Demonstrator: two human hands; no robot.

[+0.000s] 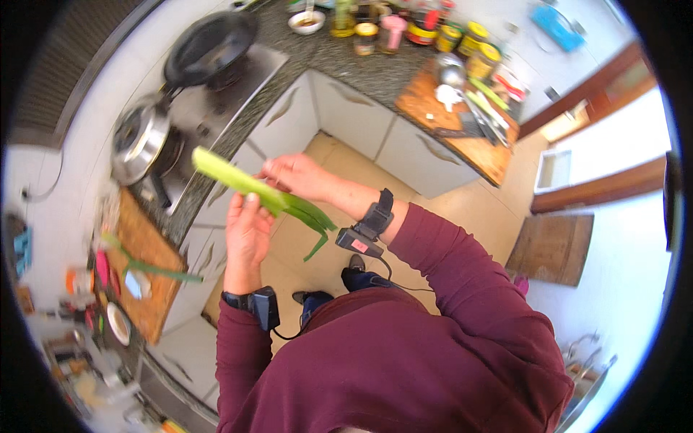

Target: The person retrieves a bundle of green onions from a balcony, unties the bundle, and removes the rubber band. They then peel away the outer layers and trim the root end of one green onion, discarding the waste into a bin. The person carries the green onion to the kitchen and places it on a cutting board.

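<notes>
A thick green stalk with long dark leaves, apparently a leek or large scallion point(238, 178), is held slantwise in front of me, its pale cut end towards the stove. My left hand point(250, 227) grips it from below, thumb along the stalk. At the start of its leaves, my right hand point(296, 176) touches the stalk's upper side with bent fingertips; whether they pinch it is hard to tell. Each wrist wears a strapped black device with a cable. Another green stalk point(157, 269) lies across the wooden cutting board point(143, 227) at the left.
The stove point(238, 92) carries a black wok point(208, 48) and a lidded steel pan point(143, 135). At the right counter end, a second cutting board point(422, 94) holds a cleaver point(465, 127), stalk pieces and a metal bowl. Jars point(366, 39) and bottles line the back wall.
</notes>
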